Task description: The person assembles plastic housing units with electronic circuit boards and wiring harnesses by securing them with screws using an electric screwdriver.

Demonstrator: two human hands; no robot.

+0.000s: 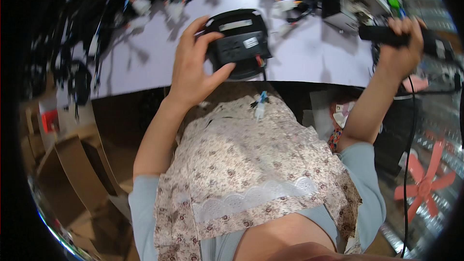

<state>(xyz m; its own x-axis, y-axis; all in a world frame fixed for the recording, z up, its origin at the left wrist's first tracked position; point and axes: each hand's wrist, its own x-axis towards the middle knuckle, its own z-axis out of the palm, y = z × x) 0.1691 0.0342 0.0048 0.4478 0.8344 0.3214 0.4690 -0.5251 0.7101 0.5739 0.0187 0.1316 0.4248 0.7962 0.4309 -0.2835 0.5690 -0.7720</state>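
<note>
My left hand grips the left side of a black plastic device, its thumb and fingers closed around the edge. The device lies at the front of the white table, showing a dark module with a small white label and a speaker-like grille. From its lower right corner run short coloured wires and a black cable, which leads down to a white and blue connector against the apron. Off to the right, my right hand is raised and wrapped around a black cylindrical hand tool. The tool's working tip cannot be made out.
Black cable bundles with white connectors line the table's back and left side. An open box with small parts stands at the back right. Cardboard boxes sit lower left; a pink fan and a hanging black cord are lower right.
</note>
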